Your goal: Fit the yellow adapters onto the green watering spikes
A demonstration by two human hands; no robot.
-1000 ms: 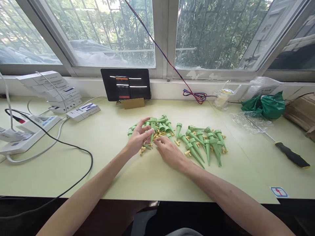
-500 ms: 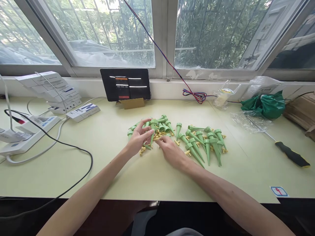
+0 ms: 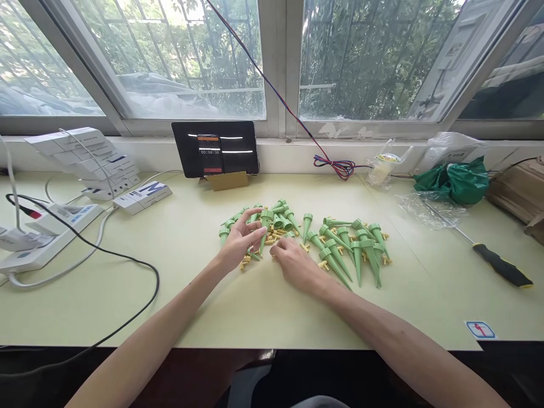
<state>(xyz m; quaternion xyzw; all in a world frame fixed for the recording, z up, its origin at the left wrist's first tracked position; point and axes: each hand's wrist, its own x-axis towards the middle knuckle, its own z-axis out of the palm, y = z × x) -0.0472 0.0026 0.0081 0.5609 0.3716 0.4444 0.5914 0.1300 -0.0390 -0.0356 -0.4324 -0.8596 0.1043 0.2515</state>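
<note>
My left hand (image 3: 238,247) pinches one green cone spike (image 3: 264,228) between thumb and fingertips, collar end up and tip slanting down toward the table (image 3: 204,294); the fingers are curled round it, not fully shut. My right hand (image 3: 296,262) lies low just beside it, palm down, with the fingertips drawn together on the small yellow connector pieces (image 3: 272,233) scattered there. I cannot tell whether it has one pinched or is only touching them.

Both hands work at the left edge of the heap of green spikes (image 3: 340,243), which fans out to the right across the pale green tabletop, with more yellow bits mixed in among them.

Behind the heap, a dark tablet (image 3: 215,148) leans against the window sill. A black-handled screwdriver (image 3: 493,262) lies well apart to the right, near a green bag (image 3: 454,181). At far left sits a white power strip (image 3: 46,229) with a black cable (image 3: 127,260) looping across the table.
</note>
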